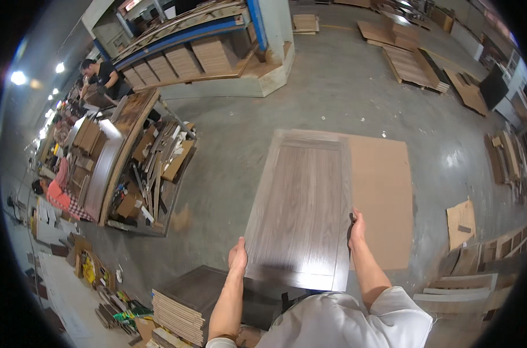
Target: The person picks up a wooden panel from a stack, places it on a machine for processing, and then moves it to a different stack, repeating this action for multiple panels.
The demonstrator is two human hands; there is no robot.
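Note:
A framed wood-grain cabinet door panel [298,203], greyish brown, is held out in front of me. My left hand [238,255] grips its left edge near the lower corner, thumb on top. My right hand [357,227] is closed on the right edge, a little higher up. The fingers beneath the panel are hidden. A flat brown cardboard sheet [382,203] lies beyond and to the right, partly covered by the panel. By my left forearm stands a stack of similar panels [179,307].
A workbench [115,156] with scrap on its lower shelf stands left, two people beside it. A large machine [217,55] with stacked boards is at the far left. Pallets [411,66] lie far right; wooden pieces [461,293] are at the near right.

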